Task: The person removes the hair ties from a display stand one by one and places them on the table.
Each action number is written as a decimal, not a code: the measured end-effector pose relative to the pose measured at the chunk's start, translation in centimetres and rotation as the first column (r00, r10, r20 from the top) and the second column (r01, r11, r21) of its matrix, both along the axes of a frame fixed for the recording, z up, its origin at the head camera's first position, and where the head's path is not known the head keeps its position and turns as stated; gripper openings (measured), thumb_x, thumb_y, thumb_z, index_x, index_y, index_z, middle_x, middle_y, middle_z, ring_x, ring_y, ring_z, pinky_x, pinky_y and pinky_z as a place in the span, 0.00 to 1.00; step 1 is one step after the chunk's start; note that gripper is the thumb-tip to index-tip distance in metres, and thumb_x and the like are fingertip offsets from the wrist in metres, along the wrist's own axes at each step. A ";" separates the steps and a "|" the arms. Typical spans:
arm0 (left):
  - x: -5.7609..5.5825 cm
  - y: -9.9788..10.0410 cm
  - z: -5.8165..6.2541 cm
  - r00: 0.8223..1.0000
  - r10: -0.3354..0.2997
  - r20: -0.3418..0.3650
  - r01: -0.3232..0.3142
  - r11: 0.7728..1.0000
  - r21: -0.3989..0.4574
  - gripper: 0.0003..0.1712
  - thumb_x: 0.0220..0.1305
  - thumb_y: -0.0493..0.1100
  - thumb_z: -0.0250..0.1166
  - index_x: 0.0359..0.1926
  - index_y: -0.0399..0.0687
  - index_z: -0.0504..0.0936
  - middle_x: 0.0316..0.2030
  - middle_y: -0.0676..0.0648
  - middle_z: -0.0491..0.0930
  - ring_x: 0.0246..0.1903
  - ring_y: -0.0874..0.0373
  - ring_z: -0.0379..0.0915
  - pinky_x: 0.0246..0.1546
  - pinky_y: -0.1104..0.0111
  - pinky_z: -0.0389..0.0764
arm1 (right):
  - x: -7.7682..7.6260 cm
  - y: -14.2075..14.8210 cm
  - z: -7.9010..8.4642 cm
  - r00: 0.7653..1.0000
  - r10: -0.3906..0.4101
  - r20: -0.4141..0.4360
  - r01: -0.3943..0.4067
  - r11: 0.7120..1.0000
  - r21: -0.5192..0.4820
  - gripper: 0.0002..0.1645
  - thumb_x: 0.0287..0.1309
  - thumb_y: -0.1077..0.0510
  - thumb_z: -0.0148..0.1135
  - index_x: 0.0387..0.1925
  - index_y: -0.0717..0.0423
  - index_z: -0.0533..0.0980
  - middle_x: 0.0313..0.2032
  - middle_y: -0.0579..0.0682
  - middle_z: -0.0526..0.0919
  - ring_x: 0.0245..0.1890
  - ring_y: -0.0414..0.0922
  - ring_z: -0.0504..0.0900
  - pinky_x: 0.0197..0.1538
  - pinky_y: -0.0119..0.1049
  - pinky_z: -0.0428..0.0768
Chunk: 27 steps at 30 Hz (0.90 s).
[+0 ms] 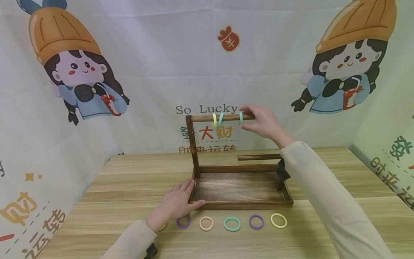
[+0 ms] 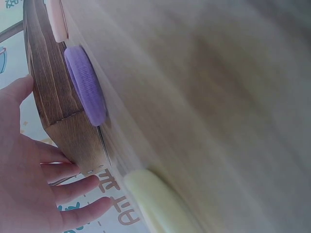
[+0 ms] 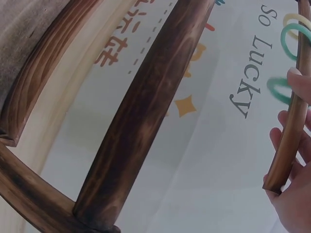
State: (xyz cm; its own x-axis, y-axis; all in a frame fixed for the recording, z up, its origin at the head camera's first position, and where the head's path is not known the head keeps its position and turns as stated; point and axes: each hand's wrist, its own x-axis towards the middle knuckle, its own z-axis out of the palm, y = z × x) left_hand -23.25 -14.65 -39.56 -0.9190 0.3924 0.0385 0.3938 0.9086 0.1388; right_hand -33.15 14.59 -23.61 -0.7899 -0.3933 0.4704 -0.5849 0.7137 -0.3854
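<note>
Along the upper bar (image 1: 202, 118) of the wooden rack (image 1: 193, 144), a green ring (image 1: 240, 118) is pinched by the right hand (image 1: 263, 122), seemingly for guidance; farther in, a yellow ring (image 1: 214, 120) and another green ring (image 1: 220, 120) are hung; the base (image 1: 239, 206) is touched by the left hand (image 1: 175, 202), fingers outstretched, presumably for steadiness; loose rings (image 1: 232, 230) are laid in front, likely for easy reach.

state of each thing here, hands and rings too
tray: flat on table
upper rod: through three rings
lower rod: level, above tray
yellow ring, middle green ring: around upper rod
right green ring: around upper rod, pinched by right hand
table rings (yellow, purple, orange, green, purple, yellow): flat in a row
left hand: fingers extended, touching tray
</note>
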 end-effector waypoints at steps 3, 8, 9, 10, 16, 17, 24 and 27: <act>0.0 0.0 0.0 1.000 0.000 0.000 0.000 1.000 0.002 0.53 0.52 0.75 0.42 0.64 0.36 0.56 0.63 0.40 0.54 0.56 0.39 0.56 0.47 0.46 0.63 | 0.1 -0.2 0.2 1.000 -0.004 -0.009 0.005 0.998 0.060 0.32 0.46 0.54 0.66 0.55 0.56 0.68 0.51 0.52 0.73 0.51 0.50 0.69 0.55 0.51 0.53; -0.1 0.0 0.0 1.000 0.001 0.002 -0.001 1.000 0.003 0.54 0.52 0.75 0.42 0.64 0.36 0.56 0.63 0.40 0.54 0.56 0.39 0.56 0.47 0.46 0.63 | 0.1 -0.5 0.3 0.999 -0.003 -0.038 0.007 0.994 0.105 0.29 0.46 0.53 0.66 0.52 0.54 0.71 0.51 0.50 0.74 0.50 0.48 0.69 0.55 0.50 0.52; -0.1 0.0 0.0 1.000 0.001 0.003 -0.001 1.000 0.002 0.54 0.52 0.75 0.42 0.64 0.36 0.56 0.63 0.40 0.54 0.56 0.39 0.56 0.47 0.46 0.63 | 0.1 -0.5 0.3 0.999 0.000 -0.041 0.004 0.995 0.099 0.28 0.46 0.53 0.66 0.51 0.55 0.71 0.49 0.50 0.75 0.49 0.48 0.70 0.55 0.50 0.52; -0.1 0.0 0.0 1.000 0.001 0.004 -0.001 1.000 0.002 0.54 0.52 0.75 0.42 0.64 0.36 0.56 0.63 0.40 0.54 0.56 0.39 0.56 0.47 0.46 0.63 | 0.1 -0.5 0.2 0.999 0.005 -0.049 0.000 0.996 0.094 0.27 0.45 0.53 0.67 0.50 0.55 0.72 0.48 0.50 0.76 0.47 0.48 0.71 0.55 0.49 0.53; 0.0 0.1 0.1 1.000 0.002 0.002 -0.002 1.000 0.010 0.53 0.52 0.74 0.43 0.64 0.35 0.55 0.63 0.40 0.54 0.56 0.39 0.55 0.47 0.46 0.63 | -0.3 -0.1 -0.1 0.996 0.018 -0.091 -0.014 0.999 0.044 0.22 0.45 0.56 0.67 0.44 0.58 0.74 0.39 0.52 0.79 0.39 0.48 0.76 0.49 0.47 0.64; 0.0 0.1 0.1 1.000 0.002 0.001 -0.002 1.000 0.012 0.53 0.52 0.74 0.43 0.64 0.35 0.55 0.63 0.40 0.54 0.56 0.39 0.55 0.47 0.46 0.63 | -0.3 -0.1 -0.1 0.996 0.015 -0.088 -0.011 0.999 0.038 0.21 0.45 0.56 0.67 0.43 0.58 0.74 0.38 0.52 0.79 0.39 0.48 0.76 0.48 0.46 0.65; 0.0 0.1 0.2 1.000 -0.005 -0.004 0.005 1.000 0.004 0.53 0.52 0.74 0.44 0.64 0.35 0.56 0.63 0.40 0.54 0.56 0.39 0.56 0.47 0.46 0.64 | -0.2 0.3 -0.2 0.998 0.016 -0.066 -0.016 1.000 -0.004 0.20 0.46 0.57 0.67 0.42 0.60 0.74 0.38 0.53 0.79 0.39 0.49 0.76 0.47 0.44 0.68; 0.1 0.1 0.2 1.000 -0.008 -0.006 0.008 1.000 0.005 0.52 0.53 0.73 0.44 0.63 0.35 0.56 0.63 0.39 0.54 0.56 0.38 0.56 0.47 0.46 0.64 | -0.2 0.7 -0.2 0.996 0.016 -0.083 -0.017 1.000 -0.013 0.20 0.45 0.57 0.67 0.41 0.59 0.74 0.38 0.53 0.79 0.39 0.49 0.76 0.46 0.44 0.69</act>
State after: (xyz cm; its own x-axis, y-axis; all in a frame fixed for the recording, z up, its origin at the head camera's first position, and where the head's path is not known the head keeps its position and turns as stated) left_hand -23.17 -14.55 -39.40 -0.9157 0.3993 0.0457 0.4016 0.9048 0.1413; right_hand -33.31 15.26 -23.85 -0.7413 -0.3993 0.5395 -0.6270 0.6988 -0.3443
